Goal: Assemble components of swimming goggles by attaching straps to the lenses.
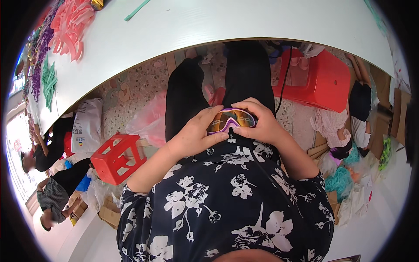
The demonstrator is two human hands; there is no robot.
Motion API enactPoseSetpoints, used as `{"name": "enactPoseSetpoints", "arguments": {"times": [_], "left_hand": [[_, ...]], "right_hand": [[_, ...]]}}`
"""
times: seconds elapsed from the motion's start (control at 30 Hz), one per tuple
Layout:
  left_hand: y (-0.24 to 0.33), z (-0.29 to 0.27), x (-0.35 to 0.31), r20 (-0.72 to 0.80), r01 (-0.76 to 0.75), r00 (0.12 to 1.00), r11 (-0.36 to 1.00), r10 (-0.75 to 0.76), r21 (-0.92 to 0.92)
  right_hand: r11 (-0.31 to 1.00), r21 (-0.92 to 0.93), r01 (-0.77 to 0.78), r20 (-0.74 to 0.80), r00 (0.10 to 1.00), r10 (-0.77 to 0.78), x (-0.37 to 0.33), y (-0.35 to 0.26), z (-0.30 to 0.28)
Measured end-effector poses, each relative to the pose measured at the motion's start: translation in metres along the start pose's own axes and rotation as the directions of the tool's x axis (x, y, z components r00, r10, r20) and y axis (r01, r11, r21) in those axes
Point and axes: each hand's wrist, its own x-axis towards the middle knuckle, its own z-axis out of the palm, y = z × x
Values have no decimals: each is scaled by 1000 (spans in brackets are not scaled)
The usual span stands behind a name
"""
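Note:
In my lap, just in front of my flowered top, I hold a pair of goggles (pixel 230 121) with a purple-and-white frame and an orange mirrored lens. My left hand (pixel 201 133) grips the left end, its thumb along the lower edge by the nose cut-out. Around the right end my right hand (pixel 258 118) is closed, fingers over the top and thumb below. The lens faces up between both hands. Part of each end of the frame is hidden by my fingers.
A white table (pixel 183 22) stretches ahead of my knees, bearing pink straps (pixel 72 26) and green straps (pixel 49 83) at its left. Red plastic stools stand left (pixel 118 158) and right (pixel 318 83). Bags and cardboard lie on the floor; other people are on both sides.

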Motion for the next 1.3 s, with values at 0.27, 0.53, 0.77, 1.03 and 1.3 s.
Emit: {"name": "enactPoseSetpoints", "arguments": {"times": [0.27, 0.53, 0.77, 1.03, 1.3], "left_hand": [[-6, 8, -9, -34, 56, 997, 985, -63, -166], [-12, 23, -11, -87, 79, 988, 907, -126, -413], [3, 20, 6, -259, -59, 964, 998, 51, -24], [-6, 39, 25, -459, -176, 840, 946, 288, 270], [-20, 49, 29, -462, -120, 861, 967, 215, 226]], "right_hand": [[993, 47, -108, 183, 978, 98, -17, 5, -11], [850, 470, -238, 115, 971, 209, -22, 1, 13], [992, 122, -29, -292, 954, 64, -13, -4, 36], [989, -76, 124, -435, 889, -145, -2, 13, 44], [999, 43, 14, -409, 912, 5, -3, 26, 46]]}}
